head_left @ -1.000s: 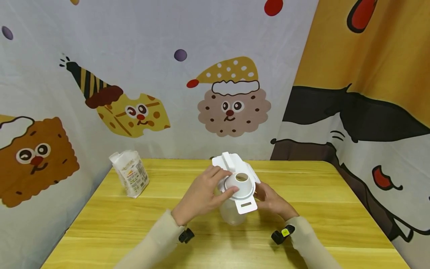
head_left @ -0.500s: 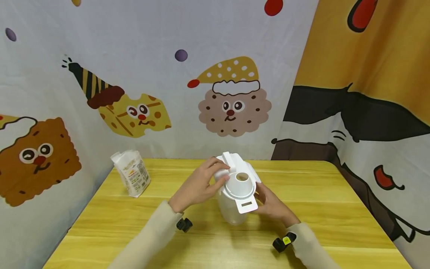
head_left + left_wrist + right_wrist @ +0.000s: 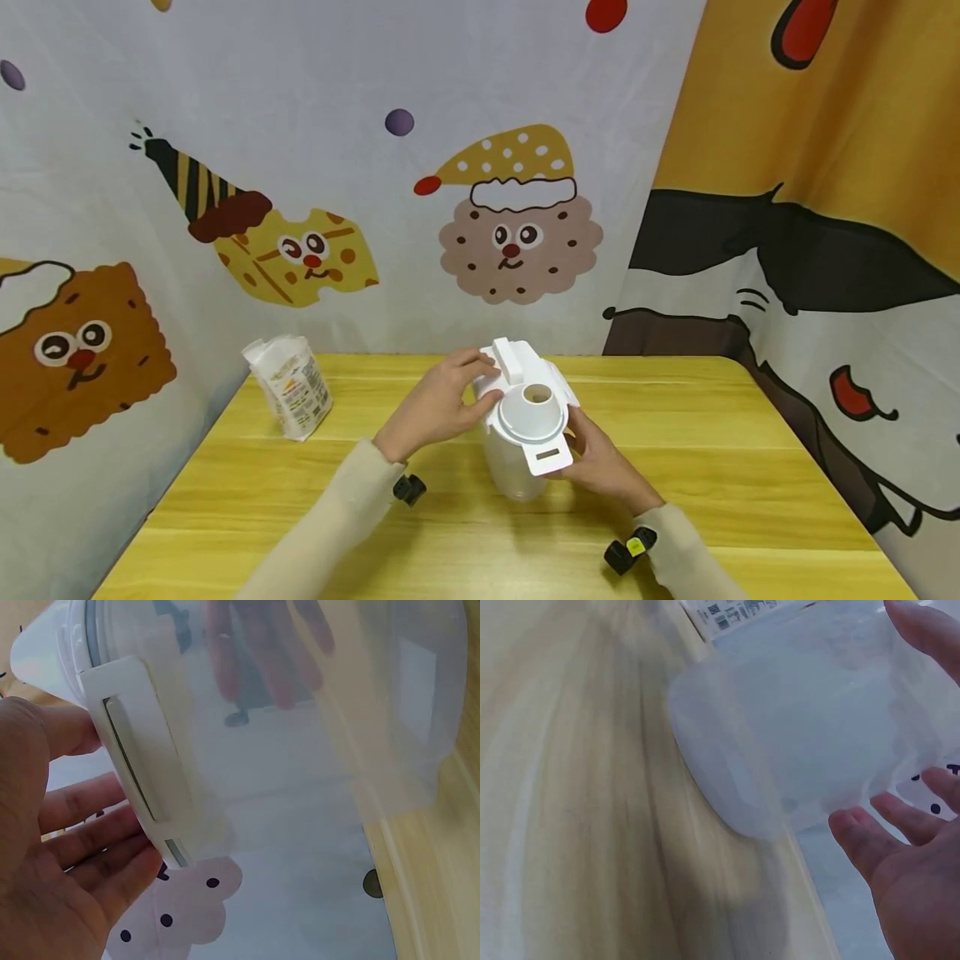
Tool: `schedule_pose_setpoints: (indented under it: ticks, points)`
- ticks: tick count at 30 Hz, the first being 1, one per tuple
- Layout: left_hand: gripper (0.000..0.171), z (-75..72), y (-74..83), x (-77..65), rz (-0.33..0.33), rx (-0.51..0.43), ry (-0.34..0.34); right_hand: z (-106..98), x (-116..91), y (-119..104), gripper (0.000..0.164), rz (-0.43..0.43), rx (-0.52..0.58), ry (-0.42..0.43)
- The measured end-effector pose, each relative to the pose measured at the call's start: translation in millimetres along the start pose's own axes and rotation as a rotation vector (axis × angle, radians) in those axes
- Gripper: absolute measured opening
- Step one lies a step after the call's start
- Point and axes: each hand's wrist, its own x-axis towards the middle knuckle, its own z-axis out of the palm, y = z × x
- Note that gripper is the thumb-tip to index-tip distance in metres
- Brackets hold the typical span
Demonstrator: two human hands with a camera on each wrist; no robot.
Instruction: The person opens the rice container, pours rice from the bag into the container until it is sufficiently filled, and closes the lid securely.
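A translucent plastic storage container [image 3: 516, 467] stands on the table, its white lid [image 3: 528, 362] on top. The lid has a raised bar handle, a round cone-shaped spout [image 3: 534, 412] with a hole, and a slotted tab at the front. My left hand [image 3: 442, 400] rests on the lid's left side, thumb close to the spout and fingertips near the bar handle. In the left wrist view a white side latch [image 3: 139, 750] lies by its fingers. My right hand [image 3: 603, 462] grips the container's right side, with thumb and fingers on different sides of the wall [image 3: 810, 727].
A white printed packet [image 3: 291, 387] stands upright at the table's back left. The wooden table [image 3: 712, 467] ends at a cartoon-printed cloth [image 3: 315, 100] hanging behind it. Each wrist carries a small black camera.
My left hand has shifted left and back, off the spout and onto the lid's left part near the bar handle. The container and the right hand stay nearly in place.
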Motion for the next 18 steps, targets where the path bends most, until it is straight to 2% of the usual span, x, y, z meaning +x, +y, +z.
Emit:
schedule_pose_setpoints:
  ticks: [6,12,18]
  points:
    - [0.026,1.8,4.5,-1.3,-0.009,0.017,0.043,-9.6,6.8,6.3,0.100,-0.017,0.104,-0.084]
    - [0.020,7.6,12.0,-3.5,-0.029,0.056,0.106,-24.8,14.5,13.2,0.094,-0.052,0.114,-0.159]
    - [0.021,14.7,23.4,-5.3,-0.086,0.115,0.179,-37.4,20.8,15.4,0.093,-0.025,0.155,-0.218]
